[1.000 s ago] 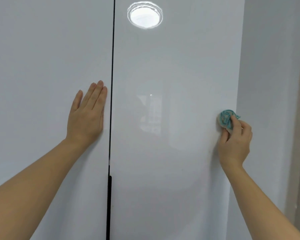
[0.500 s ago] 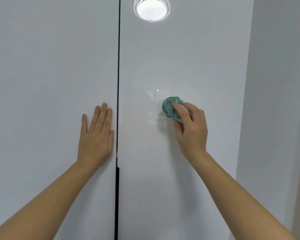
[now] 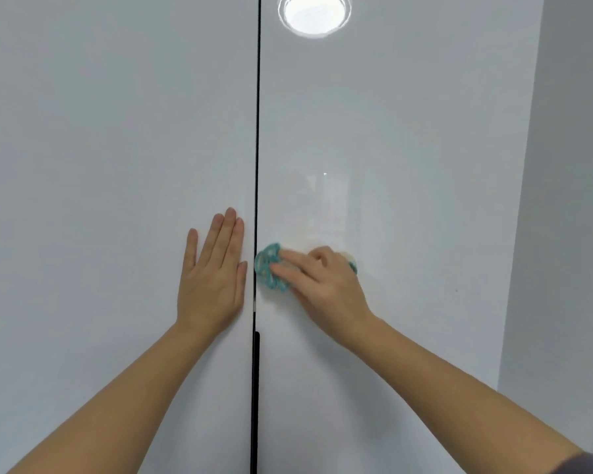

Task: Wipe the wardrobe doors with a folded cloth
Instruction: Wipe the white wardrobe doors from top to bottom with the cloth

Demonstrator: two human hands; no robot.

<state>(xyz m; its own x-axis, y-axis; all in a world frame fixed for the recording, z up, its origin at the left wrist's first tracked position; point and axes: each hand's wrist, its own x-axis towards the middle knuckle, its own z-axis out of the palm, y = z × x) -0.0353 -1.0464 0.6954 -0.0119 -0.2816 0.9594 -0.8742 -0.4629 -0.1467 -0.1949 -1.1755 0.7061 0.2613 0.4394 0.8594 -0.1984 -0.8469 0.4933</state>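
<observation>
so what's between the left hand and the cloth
In the head view, only the dark vertical seam where the wardrobe panels meet runs between the left hand and the cloth.

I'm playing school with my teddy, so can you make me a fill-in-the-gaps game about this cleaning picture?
The right hand holds the ____.
The left hand rests flat on the ____ door.
The cloth sits just ____ of the dark gap.
Missing words: cloth; left; right.
</observation>
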